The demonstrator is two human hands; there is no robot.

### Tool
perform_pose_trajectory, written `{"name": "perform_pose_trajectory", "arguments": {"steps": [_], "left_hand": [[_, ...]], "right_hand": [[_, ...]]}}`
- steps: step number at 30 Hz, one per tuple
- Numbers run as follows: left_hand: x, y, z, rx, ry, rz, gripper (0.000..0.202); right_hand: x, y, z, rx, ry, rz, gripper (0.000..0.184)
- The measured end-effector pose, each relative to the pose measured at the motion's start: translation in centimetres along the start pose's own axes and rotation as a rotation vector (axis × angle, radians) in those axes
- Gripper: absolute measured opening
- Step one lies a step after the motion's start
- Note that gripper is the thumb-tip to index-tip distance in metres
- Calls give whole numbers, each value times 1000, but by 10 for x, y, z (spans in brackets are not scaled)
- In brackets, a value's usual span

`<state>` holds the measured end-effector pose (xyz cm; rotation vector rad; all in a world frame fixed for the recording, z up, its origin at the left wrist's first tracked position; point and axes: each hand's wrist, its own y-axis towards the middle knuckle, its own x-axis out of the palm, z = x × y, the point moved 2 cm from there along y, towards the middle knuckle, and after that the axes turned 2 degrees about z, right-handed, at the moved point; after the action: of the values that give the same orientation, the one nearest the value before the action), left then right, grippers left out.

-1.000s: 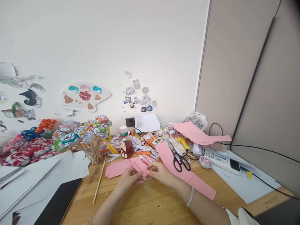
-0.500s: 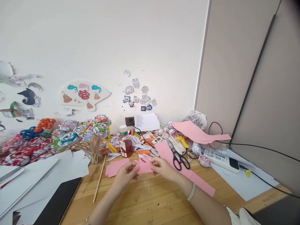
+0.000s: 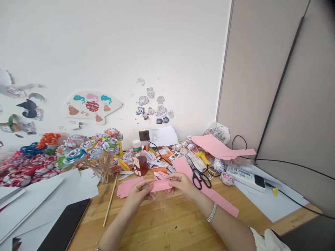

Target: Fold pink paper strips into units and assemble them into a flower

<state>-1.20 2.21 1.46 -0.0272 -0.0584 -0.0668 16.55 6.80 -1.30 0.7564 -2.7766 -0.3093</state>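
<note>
Between my hands, just above the table, is a small piece of pink paper (image 3: pixel 160 185). My left hand (image 3: pixel 142 191) pinches its left end with thumb and fingers. At the right end, my right hand (image 3: pixel 180 184) pinches it the same way. Behind my left hand lie more pink paper pieces (image 3: pixel 127 186) on the wood. To the right, black-handled scissors (image 3: pixel 200 177) rest on a long pink paper strip (image 3: pixel 222 200), partly behind my right forearm.
A bottle of reddish liquid (image 3: pixel 139 161) stands behind my hands, near a heap of paper scraps and sticks. Paper flowers (image 3: pixel 96 151) are bunched at the left. A wooden stick (image 3: pixel 111 200), a black tablet-like slab (image 3: pixel 65 225) and a white power strip (image 3: pixel 244 176) lie around.
The pink paper between my hands has been turned or folded over and now shows a narrower, smoother face. Both hands remain in about the same place, still gripping its ends.
</note>
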Motion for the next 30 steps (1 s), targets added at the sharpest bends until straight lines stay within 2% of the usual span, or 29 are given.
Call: {"name": "perform_pose_trajectory", "arguments": {"steps": [9, 14, 18, 30], "left_hand": [[3, -2, -2, -32, -40, -67, 40], [4, -1, -5, -67, 94, -95, 36], [4, 1, -6, -72, 138, -136, 35], [8, 1, -6, -23, 282, -50, 33]], "right_hand": [[-1, -3, 0, -58, -87, 10, 24], [0, -7, -6, -97, -265, -9, 19], [2, -9, -8, -110, -321, 3, 18], [5, -8, 2, -37, -437, -13, 24]]}}
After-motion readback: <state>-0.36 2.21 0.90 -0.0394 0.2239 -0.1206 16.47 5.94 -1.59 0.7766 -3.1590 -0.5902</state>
